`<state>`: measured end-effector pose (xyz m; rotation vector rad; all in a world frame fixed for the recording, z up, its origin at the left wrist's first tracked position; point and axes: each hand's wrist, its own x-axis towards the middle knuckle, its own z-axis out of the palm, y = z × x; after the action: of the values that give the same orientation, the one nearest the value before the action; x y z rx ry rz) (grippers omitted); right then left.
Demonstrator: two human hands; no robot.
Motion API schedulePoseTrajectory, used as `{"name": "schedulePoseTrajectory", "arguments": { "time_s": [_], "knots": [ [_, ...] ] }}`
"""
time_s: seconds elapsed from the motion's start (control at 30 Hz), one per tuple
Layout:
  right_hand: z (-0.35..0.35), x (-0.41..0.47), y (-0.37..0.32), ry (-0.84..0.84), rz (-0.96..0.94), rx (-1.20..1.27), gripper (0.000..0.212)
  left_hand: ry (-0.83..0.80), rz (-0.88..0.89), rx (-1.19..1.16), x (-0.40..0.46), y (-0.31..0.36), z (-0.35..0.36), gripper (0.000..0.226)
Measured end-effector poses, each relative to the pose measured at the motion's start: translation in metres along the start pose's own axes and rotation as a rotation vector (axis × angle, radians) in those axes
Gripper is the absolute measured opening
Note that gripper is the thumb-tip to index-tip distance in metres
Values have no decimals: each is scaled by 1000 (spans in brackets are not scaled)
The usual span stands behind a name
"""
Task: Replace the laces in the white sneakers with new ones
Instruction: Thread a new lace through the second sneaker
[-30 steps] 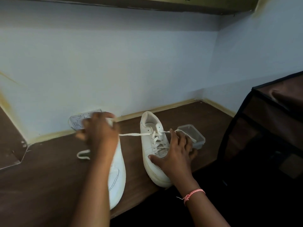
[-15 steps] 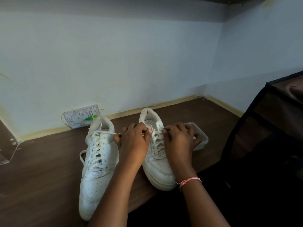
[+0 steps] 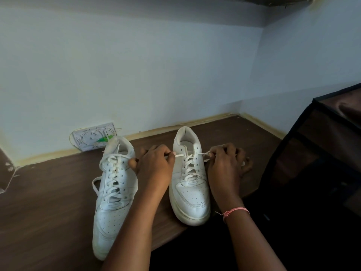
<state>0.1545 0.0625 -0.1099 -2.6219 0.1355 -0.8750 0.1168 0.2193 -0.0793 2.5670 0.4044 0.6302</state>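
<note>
My left hand is pinched shut on one end of the lace at the top eyelets of the right sneaker, thumb and forefinger closed on the tip. My right hand is closed the same way on the other end, at the shoe's 3 o'clock side. That sneaker stands upright on the brown table, toe toward me, laced up to the top. At its 9 o'clock, just beyond my left forearm, lies the left sneaker, fully laced, a loose loop trailing off its outer side. At 11 o'clock from it, a patterned white card leans against the wall. A pink string band circles my right wrist.
</note>
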Motion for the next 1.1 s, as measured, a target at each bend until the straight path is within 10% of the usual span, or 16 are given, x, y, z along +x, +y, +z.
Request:
{"name": "schedulePoseTrajectory", "arguments": {
  "time_s": [0.33, 0.63, 0.77, 0.9, 1.1],
  "knots": [
    [-36, -15, -47, -195, -315, 400, 41, -172, 42, -306, 11, -28, -66, 27],
    [-46, -11, -51, -79, -251, 362, 7, -149, 21, -536, 16, -58, -131, 36],
    [-50, -9, -41, -368, -196, 199, 14, -134, -115, -572, 16, -78, -132, 32],
    [-68, -19, -65, -540, -208, 539, 37, -295, -6, -499, 13, -55, -111, 27],
    [-68, -26, -85, -314, -298, 499, 20, -362, 89, -533, 10, -27, -93, 30]
  ]
}}
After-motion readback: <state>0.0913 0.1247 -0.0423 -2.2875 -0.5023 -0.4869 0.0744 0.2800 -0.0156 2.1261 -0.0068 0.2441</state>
